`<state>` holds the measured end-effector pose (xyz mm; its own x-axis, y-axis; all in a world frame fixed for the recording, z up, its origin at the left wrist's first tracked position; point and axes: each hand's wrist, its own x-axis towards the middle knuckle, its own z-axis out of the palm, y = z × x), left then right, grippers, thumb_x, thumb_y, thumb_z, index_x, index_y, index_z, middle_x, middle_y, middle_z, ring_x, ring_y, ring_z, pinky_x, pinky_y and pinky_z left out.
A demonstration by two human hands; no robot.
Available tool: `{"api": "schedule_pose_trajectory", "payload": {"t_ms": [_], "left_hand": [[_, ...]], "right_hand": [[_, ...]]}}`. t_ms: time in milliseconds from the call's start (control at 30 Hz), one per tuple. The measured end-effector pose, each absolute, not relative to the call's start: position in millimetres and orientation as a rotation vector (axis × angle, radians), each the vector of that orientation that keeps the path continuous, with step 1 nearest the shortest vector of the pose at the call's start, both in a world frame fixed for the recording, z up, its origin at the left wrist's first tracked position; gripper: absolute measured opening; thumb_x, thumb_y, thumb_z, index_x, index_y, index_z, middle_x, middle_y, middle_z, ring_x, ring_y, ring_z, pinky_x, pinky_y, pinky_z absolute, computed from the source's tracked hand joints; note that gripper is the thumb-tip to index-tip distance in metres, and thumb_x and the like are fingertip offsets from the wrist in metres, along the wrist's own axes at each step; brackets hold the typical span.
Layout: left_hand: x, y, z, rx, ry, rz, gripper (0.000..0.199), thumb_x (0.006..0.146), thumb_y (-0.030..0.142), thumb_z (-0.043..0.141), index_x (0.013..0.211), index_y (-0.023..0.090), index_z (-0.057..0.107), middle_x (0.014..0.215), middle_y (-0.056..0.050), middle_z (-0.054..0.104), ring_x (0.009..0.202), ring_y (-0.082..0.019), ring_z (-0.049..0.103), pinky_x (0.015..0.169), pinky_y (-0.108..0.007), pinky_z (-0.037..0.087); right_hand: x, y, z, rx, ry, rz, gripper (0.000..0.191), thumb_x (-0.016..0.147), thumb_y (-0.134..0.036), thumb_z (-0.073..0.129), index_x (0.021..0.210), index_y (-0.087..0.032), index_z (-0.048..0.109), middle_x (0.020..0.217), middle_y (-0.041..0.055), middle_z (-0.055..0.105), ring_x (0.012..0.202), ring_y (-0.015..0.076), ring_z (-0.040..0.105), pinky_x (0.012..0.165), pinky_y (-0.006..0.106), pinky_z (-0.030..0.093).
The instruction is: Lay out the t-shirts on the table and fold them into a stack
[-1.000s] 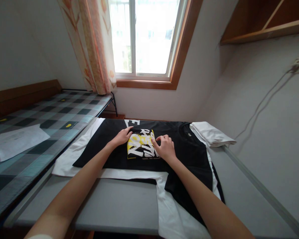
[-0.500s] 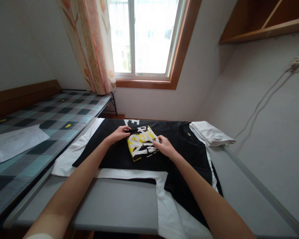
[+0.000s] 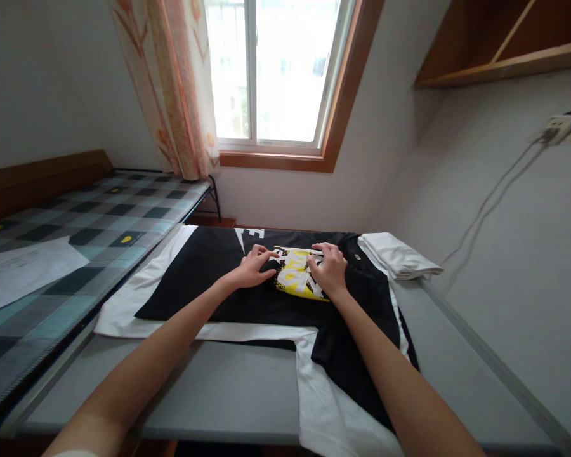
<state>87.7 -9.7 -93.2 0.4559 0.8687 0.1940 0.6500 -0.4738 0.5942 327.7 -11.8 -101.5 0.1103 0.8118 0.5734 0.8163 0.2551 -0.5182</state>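
A small folded T-shirt with a yellow, white and black print lies on a black T-shirt spread out flat. My left hand is at the folded bundle's left edge, fingers apart and its thumb separate from them. At the right end, my right hand rests on the bundle with fingers spread and bent. Beneath the black T-shirt, a white garment sticks out along the front and left sides. White lettering shows near the black shirt's far edge.
All this lies on a grey tabletop. A folded white cloth sits at the back right by the wall. Left of the table stands a bed with a checked mattress and paper sheets. A wooden shelf hangs at upper right.
The folded T-shirt has moved right, turned, and now lies squarer on the black shirt. Both hands have shifted right with it, and their fingers have loosened from its edges.
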Motion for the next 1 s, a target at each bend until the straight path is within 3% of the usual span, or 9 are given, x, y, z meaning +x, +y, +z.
{"api": "schedule_pose_trajectory", "payload": {"t_ms": [133, 267, 400, 500, 633, 700, 800, 900, 1000], "left_hand": [[103.9, -21.0, -105.5, 2.526, 1.239, 0.602, 0.045, 0.097, 0.041, 0.040, 0.140, 0.031, 0.045, 0.153, -0.009, 0.034, 0.143, -0.027, 0.026, 0.112, -0.052, 0.025], [109.2, -24.6, -118.2, 2.571, 1.228, 0.519, 0.054, 0.100, 0.045, 0.029, 0.151, 0.028, 0.027, 0.158, -0.009, 0.028, 0.146, -0.022, 0.021, 0.115, -0.048, 0.021], [107.6, -23.4, -120.3, 2.597, 1.247, 0.512, 0.055, 0.100, 0.047, 0.025, 0.151, 0.027, 0.027, 0.158, -0.008, 0.027, 0.146, -0.021, 0.021, 0.115, -0.046, 0.022], [106.2, -24.2, -118.6, 2.644, 1.222, 0.485, 0.059, 0.098, 0.052, 0.029, 0.151, 0.026, 0.028, 0.158, -0.010, 0.027, 0.146, -0.023, 0.021, 0.114, -0.049, 0.022], [104.8, -27.4, -116.9, 2.792, 1.157, 0.546, 0.080, 0.083, 0.067, 0.052, 0.148, 0.025, 0.034, 0.155, -0.014, 0.031, 0.144, -0.032, 0.022, 0.113, -0.055, 0.020], [105.1, -28.9, -115.7, 2.910, 1.098, 0.653, 0.073, 0.081, 0.064, 0.057, 0.142, 0.026, 0.045, 0.150, -0.014, 0.039, 0.141, -0.033, 0.027, 0.112, -0.053, 0.021], [107.2, -30.8, -113.2, 3.115, 0.927, 0.746, 0.048, 0.088, 0.055, 0.054, 0.127, 0.026, 0.058, 0.131, -0.011, 0.056, 0.126, -0.029, 0.044, 0.106, -0.047, 0.028], [110.5, -32.9, -110.4, 3.287, 0.778, 0.731, 0.036, 0.093, 0.047, 0.050, 0.119, 0.025, 0.060, 0.116, -0.008, 0.063, 0.106, -0.023, 0.054, 0.095, -0.041, 0.037], [113.8, -35.7, -108.2, 3.394, 0.722, 0.719, 0.031, 0.095, 0.042, 0.049, 0.117, 0.022, 0.059, 0.110, -0.007, 0.063, 0.095, -0.021, 0.055, 0.084, -0.036, 0.042]], "right_hand": [[303.7, -28.8, -97.9, -1.464, -2.046, -0.128, 0.046, 0.091, -0.048, 0.046, 0.123, -0.020, 0.063, 0.142, 0.0133, 0.049, 0.137, 0.0291, 0.034, 0.113, 0.049, 0.018], [295.4, -29.5, -112.4, -1.543, -2.340, -0.025, 0.064, 0.095, -0.057, 0.031, 0.144, -0.018, 0.045, 0.154, 0.0140, 0.034, 0.144, 0.0282, 0.024, 0.115, 0.049, 0.014], [301.6, -21.5, -116.7, -1.603, -2.424, 0.025, 0.065, 0.097, -0.058, 0.023, 0.150, -0.021, 0.035, 0.157, 0.0103, 0.028, 0.146, 0.0246, 0.020, 0.117, 0.047, 0.010], [313.2, -15.3, -113.8, -1.658, -2.389, 0.050, 0.063, 0.098, -0.056, 0.021, 0.150, -0.024, 0.035, 0.158, 0.0085, 0.027, 0.146, 0.0246, 0.020, 0.117, 0.049, 0.009], [334.0, -7.3, -116.5, -1.801, -2.194, 0.120, 0.061, 0.099, -0.053, 0.022, 0.148, -0.021, 0.038, 0.154, 0.0097, 0.036, 0.144, 0.0269, 0.024, 0.115, 0.052, 0.015], [343.5, -3.6, -119.8, -1.856, -2.063, 0.119, 0.060, 0.099, -0.050, 0.025, 0.147, -0.016, 0.040, 0.149, 0.0122, 0.043, 0.140, 0.0278, 0.031, 0.113, 0.048, 0.021], [352.2, -0.5, -122.0, -1.921, -1.909, 0.085, 0.057, 0.098, -0.047, 0.032, 0.140, -0.012, 0.048, 0.138, 0.0156, 0.053, 0.131, 0.0286, 0.041, 0.108, 0.042, 0.030], [353.5, -0.5, -120.8, -1.969, -1.826, 0.078, 0.050, 0.095, -0.049, 0.039, 0.124, -0.016, 0.063, 0.130, 0.0142, 0.057, 0.126, 0.0301, 0.041, 0.105, 0.043, 0.032], [351.1, -1.9, -118.1, -2.021, -1.755, 0.086, 0.048, 0.092, -0.052, 0.043, 0.113, -0.018, 0.068, 0.127, 0.0135, 0.057, 0.126, 0.0314, 0.038, 0.106, 0.047, 0.029]]}}
